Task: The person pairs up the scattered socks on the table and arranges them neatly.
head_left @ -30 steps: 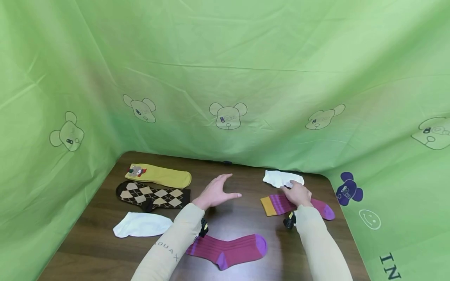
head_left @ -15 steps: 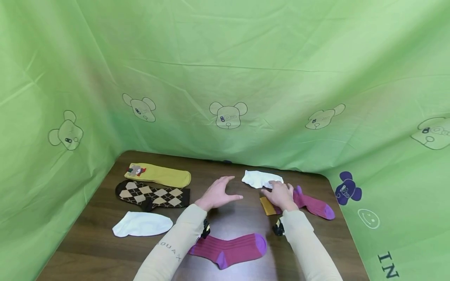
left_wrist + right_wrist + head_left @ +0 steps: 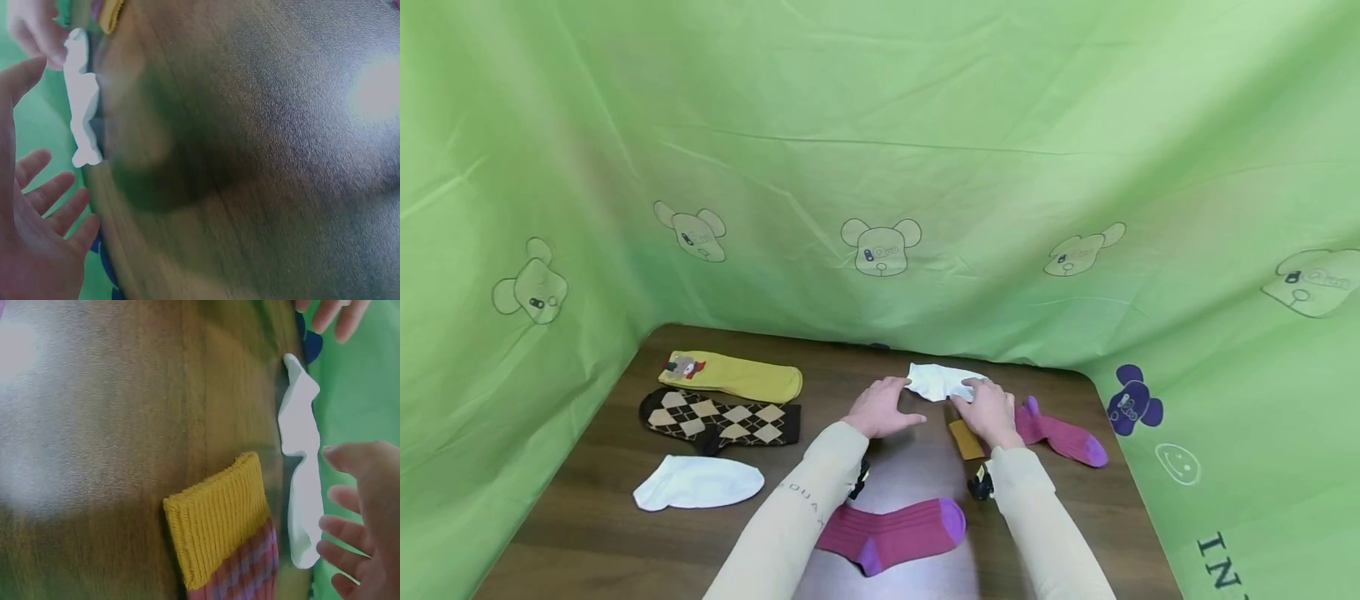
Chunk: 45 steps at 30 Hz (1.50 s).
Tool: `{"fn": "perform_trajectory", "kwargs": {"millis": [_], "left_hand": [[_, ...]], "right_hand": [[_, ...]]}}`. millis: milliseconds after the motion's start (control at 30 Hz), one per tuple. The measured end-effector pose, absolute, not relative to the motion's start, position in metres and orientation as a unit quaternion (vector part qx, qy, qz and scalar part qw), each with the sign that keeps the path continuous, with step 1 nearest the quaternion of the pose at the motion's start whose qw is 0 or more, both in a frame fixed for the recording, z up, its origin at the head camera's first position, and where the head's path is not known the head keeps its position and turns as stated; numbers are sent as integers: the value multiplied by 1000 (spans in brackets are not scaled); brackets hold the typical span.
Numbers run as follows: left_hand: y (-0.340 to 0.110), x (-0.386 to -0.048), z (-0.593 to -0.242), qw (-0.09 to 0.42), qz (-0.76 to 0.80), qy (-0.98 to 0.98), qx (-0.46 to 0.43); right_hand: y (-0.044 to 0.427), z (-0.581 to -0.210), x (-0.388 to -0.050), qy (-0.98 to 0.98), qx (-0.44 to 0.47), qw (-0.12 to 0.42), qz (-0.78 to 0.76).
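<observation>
A short white sock [image 3: 936, 382] lies sideways at the far edge of the desk [image 3: 587, 517], close to the green cloth [image 3: 880, 125], with a hand near each end. The left hand [image 3: 880, 408] has its fingers [image 3: 70, 209] extended and parted, the thumb well away from them; it holds nothing and is just beside the sock's left end. The right hand [image 3: 990, 412] is at the other end, its fingers loosely bent and spread, the thumb apart, their tips at the sock's outer edge without gripping it; whether they press on it I cannot tell. Below the right hand, partly hidden by it, is a maroon sock with a mustard cuff [image 3: 1063, 437], which lies bent. Nearer the person, another maroon sock [image 3: 898, 533] lies partly behind the left sleeve [image 3: 790, 517].
</observation>
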<state>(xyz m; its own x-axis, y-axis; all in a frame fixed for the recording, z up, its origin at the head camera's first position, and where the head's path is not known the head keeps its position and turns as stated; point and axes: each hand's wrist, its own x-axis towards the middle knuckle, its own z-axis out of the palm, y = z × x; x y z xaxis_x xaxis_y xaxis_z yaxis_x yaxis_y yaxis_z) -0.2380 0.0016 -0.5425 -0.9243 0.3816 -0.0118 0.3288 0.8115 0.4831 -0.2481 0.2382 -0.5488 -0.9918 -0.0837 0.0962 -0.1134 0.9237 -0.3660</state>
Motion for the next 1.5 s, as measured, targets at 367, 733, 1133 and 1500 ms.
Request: {"fn": "perform_trajectory", "kwargs": {"millis": [367, 733, 1133, 1500], "left_hand": [[13, -247, -550, 33, 147, 970, 191], [20, -239, -546, 100, 116, 965, 211], [-2, -235, -555, 78, 114, 971, 196], [-28, -224, -550, 99, 154, 963, 198]], "right_hand": [[257, -556, -261, -961, -18, 51, 272], [249, -560, -259, -962, -31, 5, 271], [236, -567, -241, -964, 28, 46, 259], [217, -578, -220, -957, 95, 85, 261]]}}
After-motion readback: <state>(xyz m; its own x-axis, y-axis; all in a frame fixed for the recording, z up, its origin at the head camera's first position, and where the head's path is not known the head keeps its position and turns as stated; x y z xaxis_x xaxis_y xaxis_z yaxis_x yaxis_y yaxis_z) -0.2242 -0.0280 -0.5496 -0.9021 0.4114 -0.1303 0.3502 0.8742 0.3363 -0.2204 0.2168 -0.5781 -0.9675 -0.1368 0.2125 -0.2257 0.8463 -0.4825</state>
